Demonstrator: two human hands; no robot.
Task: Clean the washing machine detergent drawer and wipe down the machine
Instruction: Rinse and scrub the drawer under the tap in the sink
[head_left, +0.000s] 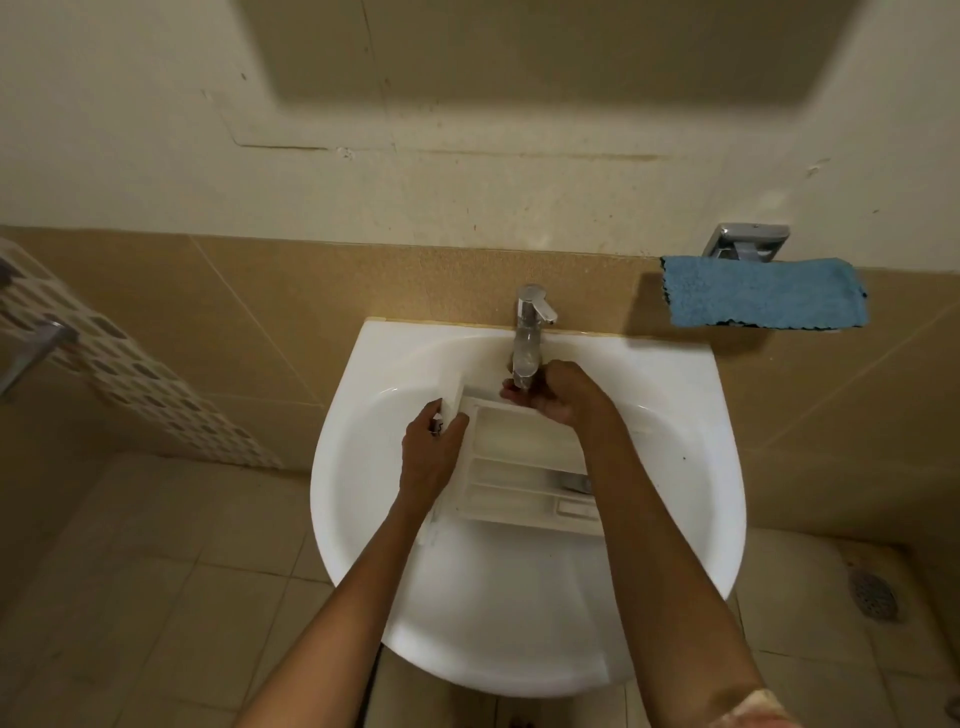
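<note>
Two bare hands meet over one white sink (519, 649), seen from above. At the far left a mosaic strip (130, 374) runs down the tan wall tiles, with a metal bar (36, 348) jutting out beside it.

The left hand (434, 447) comes next, reaching into the left side of the bowl. Its fingers (434, 415) are curled round the outer face of the upright front panel of the detergent drawer (524, 467), and the thumb presses the panel's inner side, so the panel is pinched between them. The white drawer lies inside the bowl with its compartments facing up. The panel end is at the left and the body stretches right, under the right forearm.

The chrome tap (530, 332) stands at the back rim, its spout hanging over the drawer's far edge. I cannot tell if water is running.

The right hand (563, 397) sits just under that spout, at the drawer's far right corner. Its fingers (514, 396) are bent and point left, touching or nearly touching the far rim. Whether they clasp the rim or only rub it, I cannot tell.

Further right a blue cloth (763, 293) hangs from a metal holder (745, 241) on the wall, well apart from the sink. A floor drain (875, 597) lies at the right edge
</note>
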